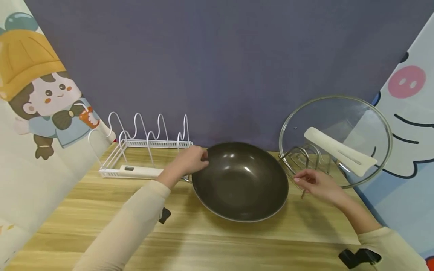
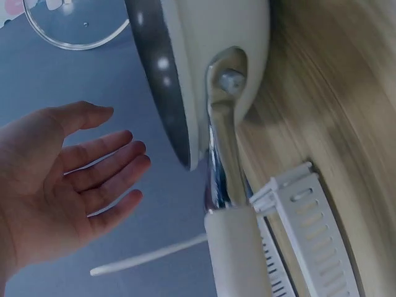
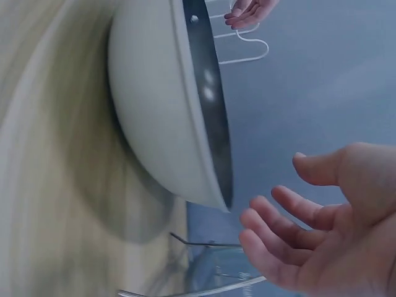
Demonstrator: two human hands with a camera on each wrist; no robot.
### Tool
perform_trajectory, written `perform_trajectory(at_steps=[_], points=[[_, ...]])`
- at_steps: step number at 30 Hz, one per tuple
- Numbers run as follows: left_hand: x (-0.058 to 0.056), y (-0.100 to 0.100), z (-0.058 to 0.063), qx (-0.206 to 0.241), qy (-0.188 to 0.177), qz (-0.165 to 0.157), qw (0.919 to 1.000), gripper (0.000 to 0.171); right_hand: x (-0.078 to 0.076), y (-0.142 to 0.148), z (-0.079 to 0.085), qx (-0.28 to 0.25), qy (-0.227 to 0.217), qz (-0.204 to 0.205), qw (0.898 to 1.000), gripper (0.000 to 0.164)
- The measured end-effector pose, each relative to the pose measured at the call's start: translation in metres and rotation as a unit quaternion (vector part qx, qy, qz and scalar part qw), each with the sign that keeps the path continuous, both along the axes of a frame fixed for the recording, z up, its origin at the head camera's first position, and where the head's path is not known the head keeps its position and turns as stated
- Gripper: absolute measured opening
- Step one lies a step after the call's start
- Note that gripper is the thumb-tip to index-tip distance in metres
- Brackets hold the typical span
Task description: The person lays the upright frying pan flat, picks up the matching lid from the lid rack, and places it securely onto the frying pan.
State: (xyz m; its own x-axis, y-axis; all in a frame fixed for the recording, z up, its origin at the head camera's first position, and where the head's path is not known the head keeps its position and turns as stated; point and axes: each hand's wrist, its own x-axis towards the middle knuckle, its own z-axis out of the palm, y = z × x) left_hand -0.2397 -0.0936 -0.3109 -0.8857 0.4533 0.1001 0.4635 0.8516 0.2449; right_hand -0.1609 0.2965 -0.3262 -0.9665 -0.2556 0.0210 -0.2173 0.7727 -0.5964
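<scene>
A wok [image 1: 240, 188] with a dark inside and a pale outside [image 3: 148, 93] sits on the wooden tabletop. Its cream handle [image 1: 140, 171] points left and lies over the front of a white wire rack. My left hand [image 1: 188, 162] hovers above the wok's left rim, near where the metal neck [image 2: 224, 142] joins the handle. Its fingers are loosely bent and hold nothing. To the right of the wok, my right hand [image 1: 320, 186] is held in the air with relaxed fingers, apart from the rim and in front of the glass lid [image 1: 342, 113].
The white rack [image 1: 157, 143] has several upright wire loops at the back left. Standing tilted at the back right, the lid with its cream handle [image 1: 340, 150] leans in a metal wire stand [image 1: 306, 158]. A grey backdrop [image 1: 220, 75] rises behind the tabletop [image 1: 237, 244].
</scene>
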Motion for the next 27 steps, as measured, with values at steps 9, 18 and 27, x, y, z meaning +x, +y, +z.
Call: perform_trajectory(at_steps=[9,18,27], points=[[-0.015,0.033,0.003,0.032,-0.041,-0.003,0.9987,0.035,-0.011,0.011,0.023,0.098,0.172,-0.020,0.980,0.020],[-0.034,0.066,0.011,0.057,-0.044,-0.026,0.9971,0.037,-0.027,0.026,0.044,0.106,0.317,-0.054,0.941,0.011],[-0.048,0.088,0.008,0.082,-0.066,-0.038,0.9937,0.035,-0.052,0.041,0.067,0.118,0.319,-0.104,0.935,0.022]])
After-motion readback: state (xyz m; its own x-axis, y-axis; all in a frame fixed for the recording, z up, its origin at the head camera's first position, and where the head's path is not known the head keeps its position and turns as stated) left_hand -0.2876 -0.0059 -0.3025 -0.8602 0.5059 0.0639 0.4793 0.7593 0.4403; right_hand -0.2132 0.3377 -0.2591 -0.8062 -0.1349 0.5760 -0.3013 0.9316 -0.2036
